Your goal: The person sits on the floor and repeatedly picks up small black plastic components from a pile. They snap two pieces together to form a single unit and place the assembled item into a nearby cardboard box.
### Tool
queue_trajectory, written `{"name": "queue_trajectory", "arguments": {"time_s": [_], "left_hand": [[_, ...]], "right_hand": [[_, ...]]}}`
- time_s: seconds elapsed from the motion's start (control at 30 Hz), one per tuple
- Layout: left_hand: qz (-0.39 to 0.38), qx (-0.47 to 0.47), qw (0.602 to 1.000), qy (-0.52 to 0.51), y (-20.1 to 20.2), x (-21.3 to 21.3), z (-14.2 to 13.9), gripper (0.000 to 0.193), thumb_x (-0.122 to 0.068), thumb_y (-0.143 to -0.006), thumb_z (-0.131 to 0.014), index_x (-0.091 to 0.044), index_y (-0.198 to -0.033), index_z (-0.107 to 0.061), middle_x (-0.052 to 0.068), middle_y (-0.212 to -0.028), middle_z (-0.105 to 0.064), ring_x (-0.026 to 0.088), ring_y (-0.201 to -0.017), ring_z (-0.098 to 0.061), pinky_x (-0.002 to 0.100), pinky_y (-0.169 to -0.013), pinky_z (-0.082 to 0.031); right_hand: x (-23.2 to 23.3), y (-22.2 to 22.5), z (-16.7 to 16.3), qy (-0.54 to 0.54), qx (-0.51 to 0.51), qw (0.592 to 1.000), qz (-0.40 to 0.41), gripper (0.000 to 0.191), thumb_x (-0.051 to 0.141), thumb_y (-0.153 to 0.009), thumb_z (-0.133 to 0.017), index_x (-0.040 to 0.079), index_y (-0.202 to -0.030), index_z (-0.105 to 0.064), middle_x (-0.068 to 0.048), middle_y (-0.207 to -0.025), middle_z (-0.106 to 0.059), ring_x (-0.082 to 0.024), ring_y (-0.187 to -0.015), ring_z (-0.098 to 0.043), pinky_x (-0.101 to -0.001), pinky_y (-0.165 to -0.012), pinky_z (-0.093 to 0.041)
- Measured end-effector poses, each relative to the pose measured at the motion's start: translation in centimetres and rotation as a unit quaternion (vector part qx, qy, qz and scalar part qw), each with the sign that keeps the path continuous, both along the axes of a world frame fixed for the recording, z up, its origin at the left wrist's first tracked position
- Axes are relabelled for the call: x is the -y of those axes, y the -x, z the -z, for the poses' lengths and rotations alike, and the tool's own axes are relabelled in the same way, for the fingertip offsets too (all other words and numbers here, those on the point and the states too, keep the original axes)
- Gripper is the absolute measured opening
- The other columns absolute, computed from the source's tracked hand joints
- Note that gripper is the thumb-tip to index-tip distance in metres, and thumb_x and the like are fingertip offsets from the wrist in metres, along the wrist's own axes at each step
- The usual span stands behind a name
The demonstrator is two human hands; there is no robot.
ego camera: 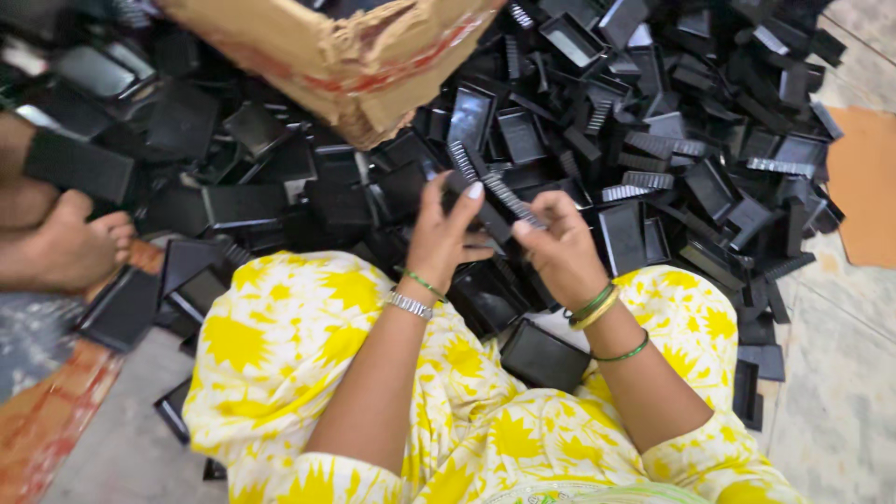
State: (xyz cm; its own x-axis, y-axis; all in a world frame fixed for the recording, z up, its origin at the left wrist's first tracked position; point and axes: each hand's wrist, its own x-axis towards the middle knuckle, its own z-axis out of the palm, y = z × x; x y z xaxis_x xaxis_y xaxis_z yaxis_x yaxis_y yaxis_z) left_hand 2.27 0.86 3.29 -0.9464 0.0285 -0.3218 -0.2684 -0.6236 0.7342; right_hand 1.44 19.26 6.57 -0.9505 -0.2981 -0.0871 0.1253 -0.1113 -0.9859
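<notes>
Ribbed black plastic strip (509,198) sits between your hands, just in front of the heap of black plastic trays (653,140). Your left hand (446,233) and right hand (558,247) both pinch it closed. You seem mid-fitting; next, seat it carefully.

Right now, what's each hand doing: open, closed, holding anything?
Left hand: closed on a small black ridged plastic piece, held over the lap.
Right hand: closed, its grip on the same black piece from the other side.
</notes>
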Motion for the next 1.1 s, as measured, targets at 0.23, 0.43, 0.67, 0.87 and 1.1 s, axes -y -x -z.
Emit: {"name": "queue_trajectory", "arguments": {"time_s": [0.23, 0.43, 0.67, 0.87, 1.1], "left_hand": [[-0.015, -0.005, 1.0, -0.021, -0.6, -0.3, -1.3, 0.071, -0.032, -0.083, -0.077, -0.019, -0.143, -0.041, 0.01, -0.109, -0.069, 0.027, -0.068, -0.075, 0.044, -0.062, -0.066], [0.033, -0.032, 0.999, -0.017, -1.1, -0.3, -1.8, 0.072, -0.032, -0.083, -0.079, -0.019, -0.148, -0.049, 0.01, -0.106, -0.07, 0.024, -0.069, -0.075, 0.042, -0.063, -0.066], [0.031, -0.023, 0.999, -0.028, -1.6, -1.3, -1.7, 0.052, -0.038, -0.094, -0.072, -0.005, -0.132, -0.059, 0.008, -0.106, -0.069, 0.017, -0.081, -0.073, 0.043, -0.063, -0.068], [0.039, -0.141, 0.987, -0.067, -2.2, -1.6, -2.2, 0.04, -0.033, -0.094, -0.069, -0.01, -0.125, -0.06, 0.004, -0.105, -0.071, 0.015, -0.079, -0.073, 0.038, -0.06, -0.066], [-0.08, -0.125, 0.987, 0.062, -1.5, -1.5, -2.0, 0.042, -0.04, -0.105, -0.059, 0.0, -0.104, -0.071, 0.005, -0.08, -0.07, 0.01, -0.058, -0.064, 0.025, -0.049, -0.053]], "right_hand": [[1.0, -0.5, -1.2, 0.181, -0.003, 0.983, -0.013, 0.025, 0.004, -0.09, -0.061, 0.003, -0.115, -0.062, -0.012, -0.13, -0.065, -0.02, -0.119, -0.064, -0.0366, -0.107, -0.051], [0.7, -1.4, -1.8, 0.084, -0.043, 0.993, -0.065, 0.054, 0.008, -0.093, -0.054, -0.008, -0.145, -0.053, -0.014, -0.138, -0.062, -0.017, -0.123, -0.06, -0.0285, -0.107, -0.045], [0.5, -2.3, -1.2, -0.164, -0.304, 0.929, -0.133, 0.05, 0.024, -0.111, -0.053, -0.01, -0.148, -0.054, -0.019, -0.164, -0.044, -0.02, -0.151, -0.044, -0.029, -0.124, -0.034], [1.0, -0.5, -4.2, -0.141, -0.168, 0.975, 0.011, 0.056, 0.014, -0.1, -0.065, -0.004, -0.148, -0.043, -0.01, -0.143, -0.057, -0.014, -0.126, -0.058, -0.0293, -0.107, -0.045], [1.2, -1.2, -11.1, -0.178, -0.418, 0.888, 0.071, 0.025, -0.004, -0.104, -0.068, -0.002, -0.128, -0.062, -0.006, -0.12, -0.067, -0.014, -0.105, -0.065, -0.028, -0.093, -0.055]]}}
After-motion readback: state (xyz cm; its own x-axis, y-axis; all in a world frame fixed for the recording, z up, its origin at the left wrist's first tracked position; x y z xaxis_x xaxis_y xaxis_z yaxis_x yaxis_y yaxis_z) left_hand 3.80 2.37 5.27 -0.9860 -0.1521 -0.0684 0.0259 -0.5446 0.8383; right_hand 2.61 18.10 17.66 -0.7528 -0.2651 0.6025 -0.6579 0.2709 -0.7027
